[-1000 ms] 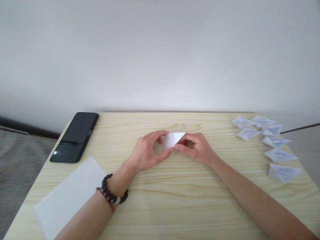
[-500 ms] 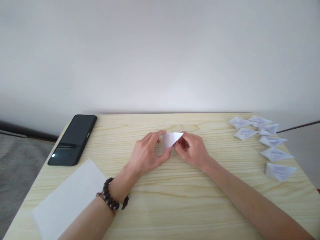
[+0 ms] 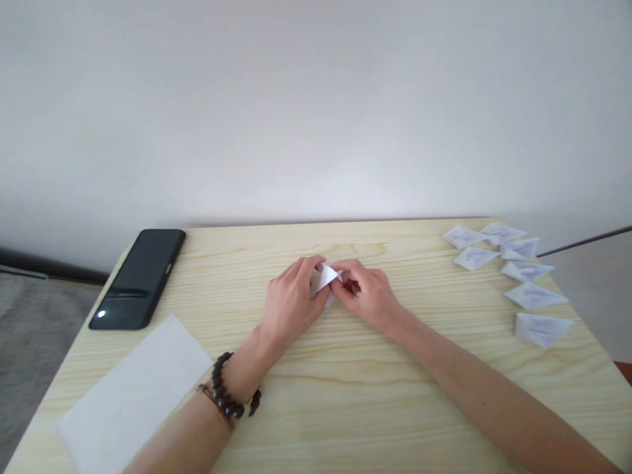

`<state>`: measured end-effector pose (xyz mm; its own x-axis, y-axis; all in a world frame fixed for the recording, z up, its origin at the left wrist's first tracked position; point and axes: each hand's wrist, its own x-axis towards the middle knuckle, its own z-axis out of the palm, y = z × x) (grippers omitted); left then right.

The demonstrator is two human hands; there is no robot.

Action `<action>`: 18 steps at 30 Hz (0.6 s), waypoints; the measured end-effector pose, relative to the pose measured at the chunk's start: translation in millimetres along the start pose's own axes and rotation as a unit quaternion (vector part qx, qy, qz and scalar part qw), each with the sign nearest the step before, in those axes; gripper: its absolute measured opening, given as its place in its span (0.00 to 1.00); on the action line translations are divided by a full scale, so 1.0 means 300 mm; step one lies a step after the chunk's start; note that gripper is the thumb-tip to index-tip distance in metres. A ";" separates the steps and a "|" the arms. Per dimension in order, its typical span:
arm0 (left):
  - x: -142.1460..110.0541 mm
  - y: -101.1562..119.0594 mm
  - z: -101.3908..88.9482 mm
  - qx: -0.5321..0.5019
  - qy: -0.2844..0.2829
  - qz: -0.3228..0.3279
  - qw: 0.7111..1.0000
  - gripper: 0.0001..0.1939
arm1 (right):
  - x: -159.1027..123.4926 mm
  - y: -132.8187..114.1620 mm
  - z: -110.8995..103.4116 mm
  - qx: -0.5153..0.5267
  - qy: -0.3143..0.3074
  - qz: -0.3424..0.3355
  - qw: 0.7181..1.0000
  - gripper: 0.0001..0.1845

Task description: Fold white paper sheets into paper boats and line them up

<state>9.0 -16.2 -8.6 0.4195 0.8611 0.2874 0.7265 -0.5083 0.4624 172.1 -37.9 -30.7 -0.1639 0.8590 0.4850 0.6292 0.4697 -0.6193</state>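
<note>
From my remote place, I could not see well the small folded paper (image 3: 326, 276), because the fingers covered a large part of it; its full shape I could not tell. The left forearm hid part of the white sheet (image 3: 133, 388), which the lower border also cut off, and both forearms left my view there.

The left hand (image 3: 293, 296), with a bead bracelet (image 3: 224, 395) at its wrist, pinched the paper from the left. The right hand (image 3: 368, 294) held its right side, with curled fingers. The two hands almost met over the middle of the bench (image 3: 345, 401).

Near the right edge lay seven folded paper pieces (image 3: 536, 295), their creases hard to distinguish. A black smartphone (image 3: 141, 276) lay at the far left.
</note>
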 end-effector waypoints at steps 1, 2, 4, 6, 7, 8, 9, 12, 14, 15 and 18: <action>-0.001 -0.002 0.003 -0.014 0.004 -0.003 1.000 0.15 | 0.000 -0.004 0.002 -0.011 0.007 -0.010 1.000 0.10; -0.002 -0.003 0.007 -0.027 0.009 -0.004 1.000 0.16 | 0.001 -0.007 0.004 -0.022 0.018 -0.022 0.999 0.10; -0.005 -0.001 0.015 -0.050 0.013 -0.004 0.999 0.18 | 0.001 -0.014 0.006 -0.044 0.044 -0.050 0.997 0.11; -0.006 0.003 0.019 -0.073 0.008 -0.010 0.997 0.21 | 0.003 -0.019 0.006 -0.062 0.075 -0.080 0.992 0.12; -0.005 0.006 0.019 -0.086 0.006 -0.018 0.996 0.22 | 0.003 -0.022 0.005 -0.068 0.088 -0.092 0.990 0.12; -0.004 0.009 0.018 -0.102 0.007 -0.027 0.994 0.23 | 0.004 -0.023 0.004 -0.073 0.097 -0.099 0.988 0.12; -0.001 0.011 0.017 -0.118 0.009 -0.035 0.992 0.23 | 0.004 -0.024 0.003 -0.075 0.103 -0.099 0.987 0.12; 0.006 0.017 0.014 -0.169 0.024 -0.053 0.984 0.21 | 0.005 -0.021 -0.001 -0.071 0.088 -0.063 0.992 0.13; 0.010 0.017 0.017 -0.214 0.028 -0.077 0.973 0.20 | 0.005 -0.015 -0.005 -0.060 0.063 -0.038 0.995 0.13; 0.012 0.015 0.020 -0.243 0.026 -0.096 0.965 0.20 | 0.005 -0.011 -0.008 -0.052 0.053 -0.035 0.997 0.13; 0.022 -0.003 0.022 -0.367 -0.005 -0.139 0.920 0.18 | 0.006 0.002 -0.022 -0.015 0.037 -0.048 0.998 0.12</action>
<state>14.6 -10.0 -12.8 0.2811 0.9574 0.0657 0.2455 -0.1379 0.9595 177.2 -37.3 -26.0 -0.1679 0.7924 0.5865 0.6356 0.5418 -0.5501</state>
